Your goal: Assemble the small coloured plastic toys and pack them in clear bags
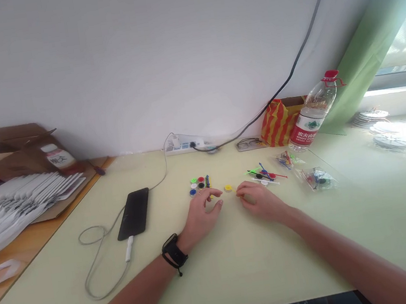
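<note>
A small yellow disc (228, 188) lies on the pale table between my two hands. My left hand (204, 211), with a black watch (174, 251) on its wrist, is open, thumb and fingers apart. Just beyond it sit several small round pieces, among them a blue disc (192, 192) and a red disc (201, 179), beside a row of thin coloured sticks (207, 179). To the right of the yellow disc, my right hand (258, 200) has its fingertips pinched together; what they hold is too small to name. Behind it lies a loose pile of coloured plastic sticks and discs (263, 176).
Small clear bags of parts (318, 178) lie at right, near a large water bottle (313, 114). A phone (134, 214) with a charging cable rests at left. A power strip (187, 144) stands by the wall. White packets (24, 202) and a cardboard box (19, 160) fill the far left.
</note>
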A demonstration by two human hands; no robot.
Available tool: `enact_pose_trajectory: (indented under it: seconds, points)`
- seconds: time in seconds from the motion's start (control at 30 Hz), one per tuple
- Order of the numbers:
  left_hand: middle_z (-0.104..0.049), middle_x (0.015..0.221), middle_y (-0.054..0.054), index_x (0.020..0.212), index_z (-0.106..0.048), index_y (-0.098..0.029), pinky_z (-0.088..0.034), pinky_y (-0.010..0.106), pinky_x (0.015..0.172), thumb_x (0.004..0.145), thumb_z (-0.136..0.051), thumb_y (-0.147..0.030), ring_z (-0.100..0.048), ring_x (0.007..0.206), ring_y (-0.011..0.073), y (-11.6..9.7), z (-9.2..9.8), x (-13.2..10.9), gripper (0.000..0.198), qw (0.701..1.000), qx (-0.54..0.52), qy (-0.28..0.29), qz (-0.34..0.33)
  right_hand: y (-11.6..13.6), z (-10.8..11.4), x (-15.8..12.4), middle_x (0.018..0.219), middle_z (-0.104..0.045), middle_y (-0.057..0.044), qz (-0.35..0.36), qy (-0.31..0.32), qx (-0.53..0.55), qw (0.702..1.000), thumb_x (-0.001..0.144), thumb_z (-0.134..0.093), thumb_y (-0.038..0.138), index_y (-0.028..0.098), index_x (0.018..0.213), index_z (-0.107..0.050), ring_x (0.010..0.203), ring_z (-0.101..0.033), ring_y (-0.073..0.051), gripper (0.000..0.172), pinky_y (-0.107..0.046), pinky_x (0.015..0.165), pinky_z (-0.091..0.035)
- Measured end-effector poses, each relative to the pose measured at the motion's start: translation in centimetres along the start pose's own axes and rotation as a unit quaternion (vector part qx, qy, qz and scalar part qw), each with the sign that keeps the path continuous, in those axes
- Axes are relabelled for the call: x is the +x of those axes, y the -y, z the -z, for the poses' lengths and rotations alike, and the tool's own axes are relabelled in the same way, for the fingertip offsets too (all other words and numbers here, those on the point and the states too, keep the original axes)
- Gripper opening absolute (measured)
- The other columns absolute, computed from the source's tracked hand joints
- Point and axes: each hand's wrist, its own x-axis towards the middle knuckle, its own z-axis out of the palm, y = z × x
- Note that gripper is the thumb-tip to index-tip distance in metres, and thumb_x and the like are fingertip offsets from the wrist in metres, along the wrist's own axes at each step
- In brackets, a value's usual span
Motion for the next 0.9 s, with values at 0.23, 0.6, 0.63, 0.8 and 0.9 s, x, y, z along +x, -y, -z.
enact_pose_trajectory:
  seconds: [0.23, 0.6, 0.63, 0.8, 0.9]
  points:
    - [-0.067, 0.123, 0.009, 0.112, -0.074, -0.023, -0.046, 0.048, 0.106, 0.089, -0.075, -0.029, -0.057, 0.117, 0.0287, -0.1, 0.0, -0.5, 0.024, 0.993, 0.050, 0.074, -0.071, 1.5, 1.5, -0.2, 0.095, -0.074, -0.003, -0.045, 0.051, 0.157, 0.985, 0.081, -0.061, 0.007, 0.023, 0.085, -0.074, 0.085, -0.069, -0.021, 0.021, -0.035, 0.079, -0.055]
    - [-0.072, 0.094, 0.004, 0.096, -0.064, -0.020, -0.058, 0.033, 0.076, 0.086, -0.080, -0.036, -0.069, 0.085, 0.0188, -1.0, 0.1, 0.1, 0.025, 0.977, -0.207, 0.052, 0.032, 3.5, 2.6, 0.4, 0.102, -0.074, -0.006, -0.129, -0.020, 0.413, 0.901, 0.087, -0.083, 0.041, 0.022, 0.100, -0.073, 0.096, -0.071, -0.022, 0.024, -0.040, 0.092, -0.057]
    - [-0.072, 0.093, 0.004, 0.098, -0.065, -0.020, -0.059, 0.032, 0.076, 0.085, -0.082, -0.036, -0.070, 0.084, 0.0185, -1.1, 0.0, 0.0, 0.026, 0.972, -0.225, 0.055, 0.040, 3.7, 2.3, 0.4, 0.101, -0.073, -0.006, -0.126, -0.019, 0.416, 0.900, 0.086, -0.085, 0.041, 0.022, 0.100, -0.072, 0.095, -0.071, -0.022, 0.026, -0.040, 0.091, -0.058]
    - [-0.078, 0.102, 0.009, 0.106, -0.075, -0.018, -0.062, 0.037, 0.087, 0.085, -0.083, -0.035, -0.074, 0.094, 0.0230, -2.1, 0.0, -0.3, 0.028, 0.960, -0.254, 0.108, 0.049, 4.6, 0.9, 0.1, 0.097, -0.071, -0.005, -0.096, -0.015, 0.385, 0.918, 0.089, -0.083, 0.041, 0.023, 0.087, -0.065, 0.091, -0.068, -0.021, 0.025, -0.037, 0.085, -0.056]
    - [-0.079, 0.108, 0.011, 0.109, -0.076, -0.018, -0.062, 0.040, 0.094, 0.086, -0.083, -0.035, -0.075, 0.100, 0.0253, -2.6, 0.2, -0.4, 0.029, 0.953, -0.273, 0.130, 0.031, 4.7, 0.4, -0.1, 0.093, -0.069, -0.003, -0.080, -0.027, 0.314, 0.946, 0.092, -0.078, 0.039, 0.023, 0.085, -0.063, 0.090, -0.065, -0.021, 0.023, -0.037, 0.085, -0.054]
